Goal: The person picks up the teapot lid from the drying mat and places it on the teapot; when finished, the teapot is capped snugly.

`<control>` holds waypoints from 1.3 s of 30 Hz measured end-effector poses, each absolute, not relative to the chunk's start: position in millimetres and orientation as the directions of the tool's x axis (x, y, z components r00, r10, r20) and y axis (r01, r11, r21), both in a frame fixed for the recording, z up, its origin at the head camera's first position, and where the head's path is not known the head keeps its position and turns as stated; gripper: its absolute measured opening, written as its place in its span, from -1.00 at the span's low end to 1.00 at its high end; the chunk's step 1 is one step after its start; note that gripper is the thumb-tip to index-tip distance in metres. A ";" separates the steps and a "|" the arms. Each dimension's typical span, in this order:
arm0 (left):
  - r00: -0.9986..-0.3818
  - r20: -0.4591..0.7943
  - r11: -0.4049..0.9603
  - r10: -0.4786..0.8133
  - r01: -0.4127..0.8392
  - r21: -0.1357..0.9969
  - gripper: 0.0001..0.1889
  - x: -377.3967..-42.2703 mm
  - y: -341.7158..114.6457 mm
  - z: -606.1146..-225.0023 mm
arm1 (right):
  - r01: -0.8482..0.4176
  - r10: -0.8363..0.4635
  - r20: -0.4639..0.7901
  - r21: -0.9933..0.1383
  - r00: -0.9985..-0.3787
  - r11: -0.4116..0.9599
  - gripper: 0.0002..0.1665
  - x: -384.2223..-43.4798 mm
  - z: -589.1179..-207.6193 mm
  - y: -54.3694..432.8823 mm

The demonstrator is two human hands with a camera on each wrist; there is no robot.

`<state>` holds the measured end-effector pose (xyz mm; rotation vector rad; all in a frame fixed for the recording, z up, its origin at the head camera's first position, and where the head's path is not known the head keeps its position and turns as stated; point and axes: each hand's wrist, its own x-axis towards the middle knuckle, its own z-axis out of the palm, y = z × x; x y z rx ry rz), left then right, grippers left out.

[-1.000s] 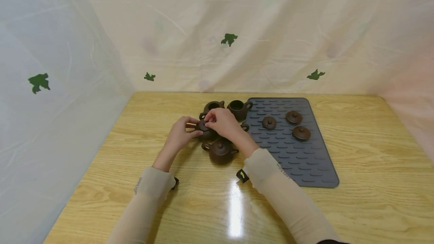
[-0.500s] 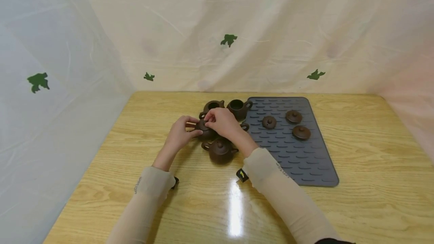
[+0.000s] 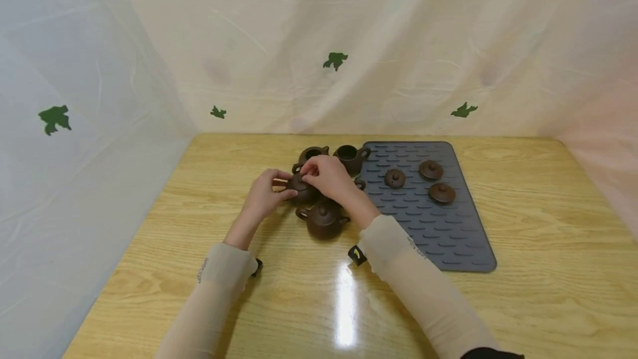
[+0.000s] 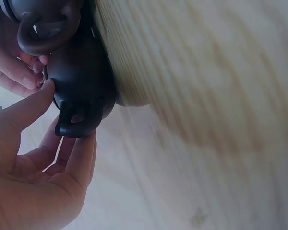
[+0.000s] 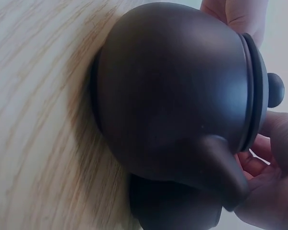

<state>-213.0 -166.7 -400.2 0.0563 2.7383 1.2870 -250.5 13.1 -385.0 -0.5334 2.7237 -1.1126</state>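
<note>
Teapot (image 3: 305, 199) in hand stands left of centre on the table (image 3: 299, 298), fairly near its far edge. Left hand (image 3: 264, 195) grips it, thumb near the rim, fingers at the handle. Right hand (image 3: 328, 175) pinches that pot's lid (image 3: 297, 183) on top; knob hidden by the fingertips. Tight sides: lidded pot (image 3: 324, 226) just beside it, toward the person; two open pots (image 3: 351, 166) toward the far edge, one just beside the mat's (image 3: 448, 231) left edge. Room: wide wood from left hand to the table's left edge, plus a strip from mat to right edge; near edge out of frame. Three loose lids (image 3: 395, 179) lie toward the mat's far edge. Versus half a second ago: pots, mat, loose lids unmoved, both grips kept; view tipped slightly.
</note>
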 end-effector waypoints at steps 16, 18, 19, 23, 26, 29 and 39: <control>-0.992 -0.074 0.673 0.102 0.014 0.740 -0.58 -221.1 -168.7 -401.6 | -0.247 -0.322 0.039 -0.730 -0.946 0.638 -0.83 -255.3 -381.8 42.4; -0.991 -0.071 0.669 0.110 0.021 0.743 -0.58 -222.1 -169.0 -400.6 | -0.243 -0.308 0.047 -0.728 -0.950 0.641 -0.83 -257.2 -382.0 49.5; -0.991 -0.069 0.663 0.110 0.022 0.748 -0.58 -222.6 -168.9 -399.9 | -0.241 -0.301 0.051 -0.730 -0.952 0.640 -0.83 -258.1 -381.9 53.4; -0.991 -0.050 0.636 0.121 0.039 0.770 -0.57 -224.6 -167.7 -395.1 | -0.232 -0.275 0.061 -0.725 -0.959 0.648 -0.81 -261.3 -381.9 71.3; -0.992 -0.034 0.624 0.123 0.050 0.780 -0.57 -226.0 -165.5 -390.5 | -0.215 -0.260 0.052 -0.727 -0.964 0.652 -0.78 -263.2 -381.2 86.3; -0.992 -0.017 0.620 0.125 0.065 0.782 -0.58 -226.5 -162.5 -386.4 | -0.198 -0.239 0.048 -0.729 -0.970 0.656 -0.77 -263.9 -380.3 102.3; -0.986 0.048 0.601 0.160 0.136 0.788 -0.62 -227.1 -148.2 -375.3 | -0.166 -0.177 0.058 -0.708 -0.982 0.686 -0.73 -260.7 -382.2 155.4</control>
